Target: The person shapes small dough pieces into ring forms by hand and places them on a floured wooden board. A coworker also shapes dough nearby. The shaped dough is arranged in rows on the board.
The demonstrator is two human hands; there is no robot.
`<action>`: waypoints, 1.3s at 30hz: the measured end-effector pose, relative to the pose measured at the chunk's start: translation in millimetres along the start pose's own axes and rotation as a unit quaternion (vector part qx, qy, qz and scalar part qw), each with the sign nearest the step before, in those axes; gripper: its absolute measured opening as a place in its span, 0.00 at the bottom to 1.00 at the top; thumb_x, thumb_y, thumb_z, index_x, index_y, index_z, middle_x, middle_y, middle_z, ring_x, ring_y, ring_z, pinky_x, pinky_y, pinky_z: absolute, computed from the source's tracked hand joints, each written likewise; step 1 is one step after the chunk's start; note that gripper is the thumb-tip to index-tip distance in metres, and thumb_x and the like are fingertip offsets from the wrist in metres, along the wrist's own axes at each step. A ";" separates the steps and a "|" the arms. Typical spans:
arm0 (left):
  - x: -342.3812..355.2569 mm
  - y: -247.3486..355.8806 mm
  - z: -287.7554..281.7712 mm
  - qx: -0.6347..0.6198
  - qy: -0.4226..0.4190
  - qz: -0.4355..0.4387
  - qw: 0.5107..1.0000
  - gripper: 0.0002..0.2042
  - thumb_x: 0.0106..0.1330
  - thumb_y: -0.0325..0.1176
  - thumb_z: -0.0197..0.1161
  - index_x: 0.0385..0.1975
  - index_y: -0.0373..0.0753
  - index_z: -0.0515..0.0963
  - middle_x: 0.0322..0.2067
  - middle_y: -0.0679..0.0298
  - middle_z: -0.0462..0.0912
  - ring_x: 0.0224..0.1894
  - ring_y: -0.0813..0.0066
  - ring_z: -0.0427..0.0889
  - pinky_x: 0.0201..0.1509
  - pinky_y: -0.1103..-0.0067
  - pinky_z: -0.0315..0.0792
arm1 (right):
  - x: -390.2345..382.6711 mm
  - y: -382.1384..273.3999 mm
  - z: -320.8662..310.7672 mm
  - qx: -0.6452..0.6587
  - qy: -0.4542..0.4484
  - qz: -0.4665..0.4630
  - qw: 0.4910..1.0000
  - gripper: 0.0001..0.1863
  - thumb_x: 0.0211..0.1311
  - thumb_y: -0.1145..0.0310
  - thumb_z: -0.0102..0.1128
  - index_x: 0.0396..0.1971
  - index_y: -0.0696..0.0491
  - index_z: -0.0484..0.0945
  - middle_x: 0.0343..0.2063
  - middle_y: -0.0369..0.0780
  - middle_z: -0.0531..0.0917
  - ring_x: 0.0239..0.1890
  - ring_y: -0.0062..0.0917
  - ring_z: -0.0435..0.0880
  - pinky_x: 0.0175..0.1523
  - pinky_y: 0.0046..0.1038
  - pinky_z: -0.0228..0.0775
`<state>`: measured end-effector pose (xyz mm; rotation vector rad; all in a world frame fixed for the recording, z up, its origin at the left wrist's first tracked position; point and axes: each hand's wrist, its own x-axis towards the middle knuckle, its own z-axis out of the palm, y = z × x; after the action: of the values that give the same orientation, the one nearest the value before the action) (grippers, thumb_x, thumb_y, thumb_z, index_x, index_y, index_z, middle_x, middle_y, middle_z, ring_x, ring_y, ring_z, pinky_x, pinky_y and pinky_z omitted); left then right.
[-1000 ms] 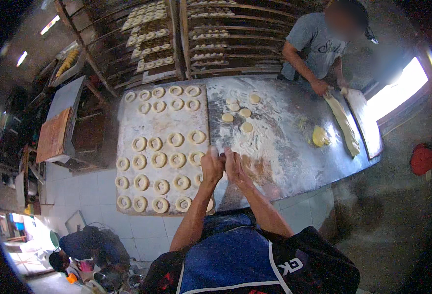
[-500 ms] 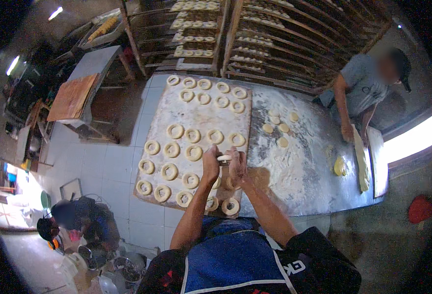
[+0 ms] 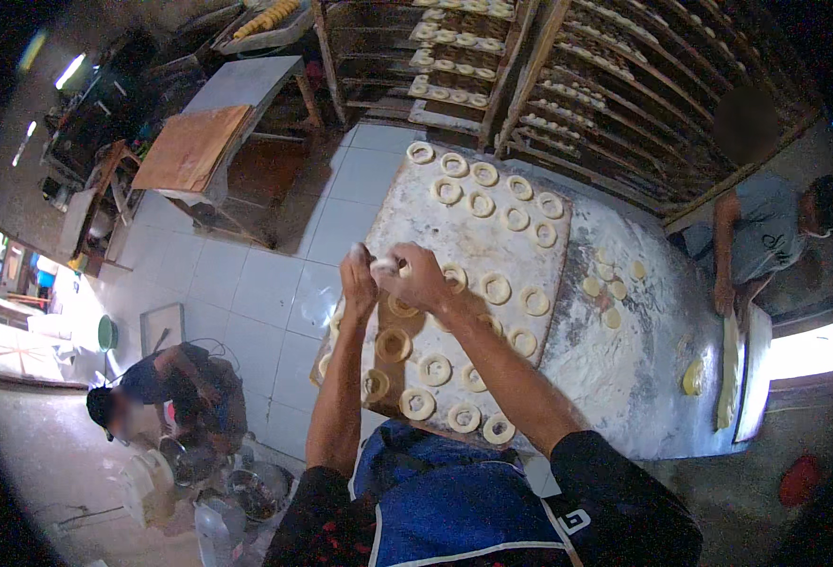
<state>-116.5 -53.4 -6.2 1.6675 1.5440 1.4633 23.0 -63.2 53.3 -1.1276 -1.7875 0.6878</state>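
Observation:
My left hand and my right hand are raised close together over the left side of a floured board. Both have curled fingers around a pale piece of dough, mostly covered by them; its full shape cannot be made out. Rows of dough rings lie on the board, among them a ring just below my hands and another ring right of my right wrist. My forearms hide part of the nearer rows.
Right of the board is a flour-dusted metal table with several flat dough rounds, a yellow dough lump and a long dough strip. A co-worker stands there; another person bends at lower left. Racks stand behind.
My hands have moved together leftward across the board, with the dough still between them. The whole view has turned, so the board appears farther right.

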 end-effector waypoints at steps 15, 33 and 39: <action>48.1 -40.6 -6.4 0.149 -0.178 0.085 0.969 0.08 0.52 0.27 0.68 0.30 0.33 0.79 0.31 0.53 0.80 0.31 0.58 0.81 0.37 0.70 0.75 | -184.9 32.9 -184.6 -0.383 0.076 0.315 0.865 0.21 0.55 0.63 0.61 0.48 0.54 0.76 0.31 0.49 0.82 0.35 0.44 0.82 0.42 0.43 0.74; -174.2 228.5 199.3 -0.250 -0.401 -0.037 0.880 0.16 0.62 0.33 0.65 0.47 0.31 0.77 0.38 0.58 0.83 0.39 0.73 0.82 0.46 0.77 0.75 | -276.9 47.6 -280.1 -0.038 0.315 0.307 0.897 0.25 0.44 0.73 0.72 0.44 0.53 0.72 0.30 0.39 0.81 0.36 0.24 0.81 0.39 0.30 0.75; -220.7 253.5 208.0 -0.357 -0.410 -0.162 0.824 0.11 0.66 0.32 0.62 0.40 0.29 0.79 0.34 0.60 0.83 0.36 0.72 0.81 0.43 0.76 0.76 | -301.0 0.9 -291.1 0.084 0.323 0.271 0.903 0.37 0.44 0.80 0.67 0.57 0.52 0.61 0.31 0.42 0.83 0.36 0.26 0.82 0.42 0.29 0.76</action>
<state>218.0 -256.2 50.5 1.2090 0.6205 0.7813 341.0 -335.2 67.8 -1.5276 -0.8384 0.6588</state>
